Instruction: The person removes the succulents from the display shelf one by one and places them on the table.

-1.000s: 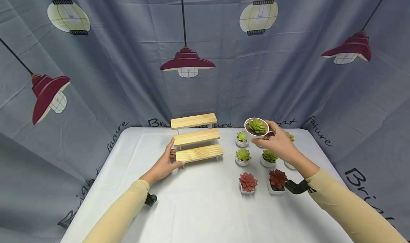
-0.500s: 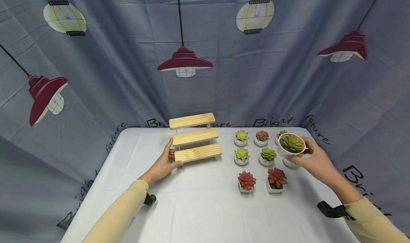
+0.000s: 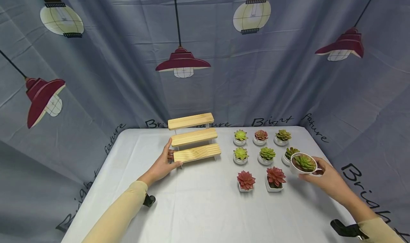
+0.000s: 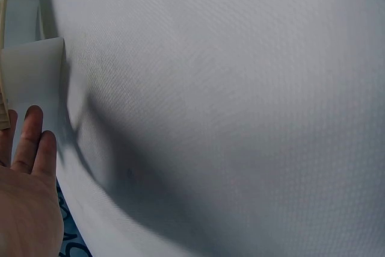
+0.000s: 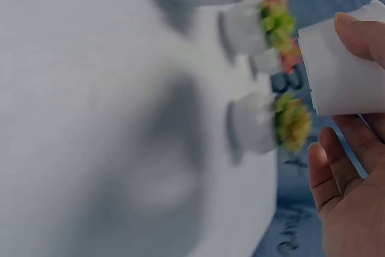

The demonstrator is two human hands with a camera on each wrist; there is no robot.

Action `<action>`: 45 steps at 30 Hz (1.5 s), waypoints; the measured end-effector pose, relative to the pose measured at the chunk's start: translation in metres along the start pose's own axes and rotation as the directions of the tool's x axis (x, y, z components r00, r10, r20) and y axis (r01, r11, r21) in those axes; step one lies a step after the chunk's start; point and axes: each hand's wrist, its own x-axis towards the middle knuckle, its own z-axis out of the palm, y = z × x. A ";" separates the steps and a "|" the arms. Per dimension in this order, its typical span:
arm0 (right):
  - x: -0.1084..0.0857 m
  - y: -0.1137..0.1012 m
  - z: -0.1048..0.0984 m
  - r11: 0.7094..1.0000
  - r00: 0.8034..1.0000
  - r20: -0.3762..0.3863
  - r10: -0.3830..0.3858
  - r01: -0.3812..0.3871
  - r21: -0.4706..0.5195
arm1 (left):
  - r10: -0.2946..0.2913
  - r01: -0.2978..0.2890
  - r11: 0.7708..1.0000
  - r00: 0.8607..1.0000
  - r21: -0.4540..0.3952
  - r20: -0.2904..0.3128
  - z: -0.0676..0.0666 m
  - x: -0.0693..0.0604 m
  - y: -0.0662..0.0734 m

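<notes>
My left hand (image 3: 161,166) is at the left end of a three-tier wooden stand (image 3: 196,137), its index finger by the middle board and its thumb along the bottom board's front corner. In the left wrist view, several fingers (image 4: 29,142) stretch out beside the stand's white leg (image 4: 33,70). Above the table's right side, my right hand (image 3: 331,180) grips a white pot with a green succulent (image 3: 304,163), tilted so its top shows. The right wrist view shows my thumb (image 5: 361,37) on the pot's white wall (image 5: 340,76), with fingers on the opposite side.
Several small potted succulents stand in rows right of the stand, including a red one (image 3: 246,180), a dark red one in a square pot (image 3: 275,179) and a green one (image 3: 266,154). A white cloth covers the table (image 3: 192,207); a patterned curtain (image 3: 205,93) hangs behind.
My right hand has carried the potted succulent rightward and toward me, from above the back row to the right side, uncovering the back pots. My left hand has stayed at the stand.
</notes>
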 end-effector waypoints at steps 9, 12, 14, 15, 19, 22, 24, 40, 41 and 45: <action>-0.003 0.042 0.021 0.999 0.999 0.039 0.034 -0.035 0.021 | 0.000 0.000 1.000 1.000 -0.002 -0.003 -0.001 0.000 -0.002; -0.004 0.052 0.026 0.999 0.998 0.049 0.049 -0.050 0.004 | 0.001 -0.001 1.000 1.000 0.000 -0.007 -0.001 -0.001 -0.002; -0.004 0.057 0.028 0.998 0.996 0.052 0.068 -0.067 -0.013 | -0.001 0.001 1.000 1.000 0.002 -0.009 -0.001 -0.001 -0.002; -0.004 0.058 0.029 0.997 0.996 0.055 0.072 -0.071 -0.017 | -0.001 0.001 1.000 1.000 0.004 -0.009 -0.002 -0.002 -0.002; -0.006 0.060 0.031 0.996 0.993 0.068 0.092 -0.092 -0.009 | -0.002 0.002 1.000 1.000 0.005 -0.009 -0.002 -0.002 -0.003; -0.006 0.059 0.032 0.995 0.992 0.076 0.097 -0.098 0.012 | -0.001 0.001 1.000 1.000 0.003 -0.010 -0.002 -0.002 -0.002; -0.007 0.059 0.032 0.994 0.992 0.082 0.100 -0.103 0.025 | 0.000 0.000 1.000 1.000 -0.001 -0.011 -0.003 -0.002 -0.002; -0.015 0.064 0.026 0.996 0.991 0.113 0.078 -0.083 0.037 | 0.001 -0.001 1.000 1.000 0.021 0.003 -0.003 -0.003 -0.001; -0.015 0.063 0.024 0.996 0.990 0.112 0.082 -0.086 0.038 | 0.002 -0.003 1.000 1.000 0.026 0.007 -0.004 -0.004 -0.001; -0.016 0.062 0.013 1.000 1.000 0.009 0.028 -0.027 -0.011 | -0.021 0.020 0.999 1.000 0.025 0.018 -0.011 -0.010 0.001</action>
